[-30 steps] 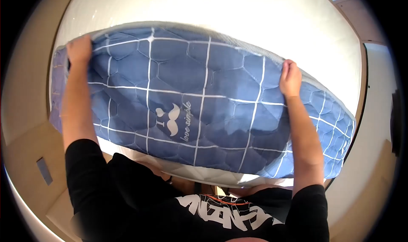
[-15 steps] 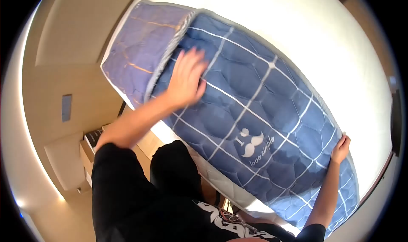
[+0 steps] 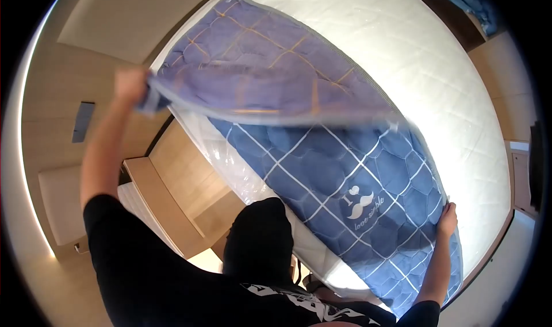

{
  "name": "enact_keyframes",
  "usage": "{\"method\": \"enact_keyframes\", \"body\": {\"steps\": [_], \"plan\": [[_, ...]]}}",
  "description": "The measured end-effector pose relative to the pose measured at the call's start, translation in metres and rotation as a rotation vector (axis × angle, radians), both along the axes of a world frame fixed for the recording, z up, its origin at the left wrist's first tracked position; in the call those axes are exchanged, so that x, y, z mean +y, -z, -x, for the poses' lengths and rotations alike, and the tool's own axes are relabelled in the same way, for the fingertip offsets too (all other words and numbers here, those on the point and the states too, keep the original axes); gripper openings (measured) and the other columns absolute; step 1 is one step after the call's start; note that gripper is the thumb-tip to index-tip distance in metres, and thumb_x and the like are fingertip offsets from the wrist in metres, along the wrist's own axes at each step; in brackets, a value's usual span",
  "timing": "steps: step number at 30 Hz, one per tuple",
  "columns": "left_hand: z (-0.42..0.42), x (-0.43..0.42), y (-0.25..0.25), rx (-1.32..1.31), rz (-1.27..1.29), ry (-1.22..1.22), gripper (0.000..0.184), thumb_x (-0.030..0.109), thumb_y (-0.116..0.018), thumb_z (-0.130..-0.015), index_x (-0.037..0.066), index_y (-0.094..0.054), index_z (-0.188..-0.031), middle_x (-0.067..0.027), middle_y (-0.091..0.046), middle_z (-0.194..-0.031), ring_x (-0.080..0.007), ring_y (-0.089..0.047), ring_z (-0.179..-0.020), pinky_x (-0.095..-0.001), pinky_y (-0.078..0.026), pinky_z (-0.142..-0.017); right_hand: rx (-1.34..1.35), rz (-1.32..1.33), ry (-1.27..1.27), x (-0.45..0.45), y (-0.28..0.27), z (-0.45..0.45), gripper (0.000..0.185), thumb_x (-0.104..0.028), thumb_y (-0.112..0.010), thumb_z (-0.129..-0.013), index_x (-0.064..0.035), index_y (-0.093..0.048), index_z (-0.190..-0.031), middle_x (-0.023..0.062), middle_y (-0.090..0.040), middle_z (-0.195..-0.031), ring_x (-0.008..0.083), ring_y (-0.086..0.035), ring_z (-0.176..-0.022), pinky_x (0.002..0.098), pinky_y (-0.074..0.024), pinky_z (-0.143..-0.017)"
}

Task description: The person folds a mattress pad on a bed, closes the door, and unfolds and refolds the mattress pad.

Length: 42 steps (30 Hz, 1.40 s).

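A quilted mattress pad (image 3: 322,172) lies across a white mattress (image 3: 460,149). Its blue face has white grid lines and a printed moustache with "love simple". Beyond that, a purple face with orange lines (image 3: 259,57) shows, its grey-bound near edge raised and blurred over the blue part. At the far left, my left hand (image 3: 131,85) is closed on a bunched corner of the pad; motion smears its fingers. My right hand (image 3: 448,218) pinches the pad's bound edge at the right, fingers partly hidden.
Clear plastic film (image 3: 230,166) covers the mattress's near side. A wooden nightstand (image 3: 167,203) stands by the bed at the left, below a padded headboard (image 3: 144,16). Blue fabric (image 3: 468,2) lies at the top right. My knee (image 3: 259,235) is against the bed.
My left hand has gone from over the blue face to the far left, now gripping a corner. More purple face shows, and the edge has lifted. My right hand still holds the right edge.
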<state>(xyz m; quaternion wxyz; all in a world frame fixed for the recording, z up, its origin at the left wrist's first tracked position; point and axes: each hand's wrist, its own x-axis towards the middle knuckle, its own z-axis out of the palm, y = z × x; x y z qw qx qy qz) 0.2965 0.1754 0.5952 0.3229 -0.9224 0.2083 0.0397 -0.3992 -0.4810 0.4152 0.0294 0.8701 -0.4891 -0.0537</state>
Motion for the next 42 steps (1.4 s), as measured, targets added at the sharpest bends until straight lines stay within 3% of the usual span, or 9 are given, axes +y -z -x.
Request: {"method": "enact_keyframes", "body": {"steps": [4,12,17,20,25,30,34,39,42], "plan": [[-0.097,-0.061,-0.067,-1.295,0.29,0.097,0.054,0.056,-0.049,-0.086,0.017,-0.057,-0.121,-0.015,-0.057,-0.122,-0.0314,-0.052,-0.116,-0.0643,-0.035,-0.09,0.355,0.069,0.067,0.008,-0.007,-0.03,0.016,-0.021,-0.041,-0.093,-0.0089,-0.051,-0.097,0.0139,-0.066,-0.095,0.034,-0.062,-0.09,0.0475,-0.047,-0.074],[-0.089,0.056,0.143,-0.061,1.35,-1.095,0.091,0.073,-0.048,-0.079,-0.011,-0.058,-0.111,-0.0208,-0.06,-0.106,-0.0303,-0.063,-0.089,-0.0382,-0.053,-0.077,0.433,0.233,0.262,0.014,0.014,-0.039,0.017,-0.02,-0.037,-0.093,-0.0093,-0.05,-0.1,0.0086,-0.065,-0.098,0.0281,-0.061,-0.094,0.0435,-0.0471,-0.079],[-0.059,0.033,0.204,0.126,1.516,-0.777,0.052,0.047,-0.079,-0.069,-0.001,-0.064,-0.082,-0.0025,-0.057,-0.063,-0.0111,-0.051,-0.052,-0.0213,-0.039,-0.048,0.575,0.239,0.265,0.012,0.016,-0.044,0.017,-0.019,-0.036,-0.094,-0.01,-0.049,-0.101,0.0096,-0.066,-0.097,0.0276,-0.063,-0.095,0.042,-0.0467,-0.081],[-0.091,0.074,0.229,0.358,1.874,-0.673,0.042,0.018,-0.072,-0.072,-0.005,-0.058,-0.105,-0.0071,-0.06,-0.08,-0.0122,-0.055,-0.064,-0.0235,-0.045,-0.054,0.639,0.122,0.261,-0.002,0.008,-0.037,0.021,-0.024,-0.037,-0.094,-0.0097,-0.047,-0.106,0.0141,-0.066,-0.101,0.03,-0.062,-0.098,0.0435,-0.044,-0.086],[-0.132,0.055,0.186,0.148,1.536,-0.628,0.082,0.023,-0.069,-0.068,0.003,-0.034,-0.14,-0.0172,-0.057,-0.114,-0.0237,-0.057,-0.102,-0.0334,-0.049,-0.083,0.756,0.086,0.179,0.005,-0.002,-0.073,0.023,-0.023,-0.042,-0.092,-0.007,-0.052,-0.105,0.0132,-0.066,-0.1,0.0276,-0.062,-0.097,0.0389,-0.0445,-0.086],[-0.177,0.036,0.168,0.235,1.315,-0.477,0.081,0.027,-0.077,-0.063,0.0,-0.044,-0.133,-0.0174,-0.062,-0.113,-0.0242,-0.06,-0.102,-0.034,-0.048,-0.087,-0.839,-0.279,0.435,-0.015,0.043,-0.127,0.032,-0.024,-0.048,-0.091,0.0015,-0.059,-0.106,0.0132,-0.06,-0.102,0.0248,-0.059,-0.087,0.0346,-0.0464,-0.08],[-0.2,0.06,0.144,0.284,1.094,-0.419,0.06,0.032,-0.08,-0.062,-0.002,-0.063,-0.109,-0.0161,-0.067,-0.097,-0.0256,-0.064,-0.089,-0.0331,-0.049,-0.082,-0.525,-0.043,0.017,0.067,0.034,-0.194,0.031,-0.026,-0.05,-0.093,0.0013,-0.061,-0.103,0.0138,-0.063,-0.097,0.0268,-0.06,-0.085,0.0376,-0.0466,-0.078],[-0.175,0.038,0.189,-0.628,0.751,-0.702,0.071,0.053,-0.076,-0.063,0.006,-0.061,-0.114,-0.0128,-0.065,-0.105,-0.0261,-0.06,-0.101,-0.0354,-0.047,-0.085,-0.367,0.091,-0.039,0.076,0.03,-0.209,0.026,-0.022,-0.05,-0.092,0.0004,-0.06,-0.102,0.0174,-0.063,-0.093,0.0334,-0.06,-0.086,0.0398,-0.0461,-0.078],[-0.194,0.085,0.231,-0.044,1.535,-0.684,0.068,0.055,-0.068,-0.072,0.005,-0.058,-0.117,-0.0094,-0.065,-0.101,-0.0237,-0.058,-0.104,-0.034,-0.045,-0.089,-0.272,-0.13,-0.11,0.05,0.017,-0.211,0.024,-0.016,-0.048,-0.087,0.0007,-0.059,-0.1,0.0179,-0.063,-0.093,0.0325,-0.06,-0.088,0.0389,-0.046,-0.08]]}}
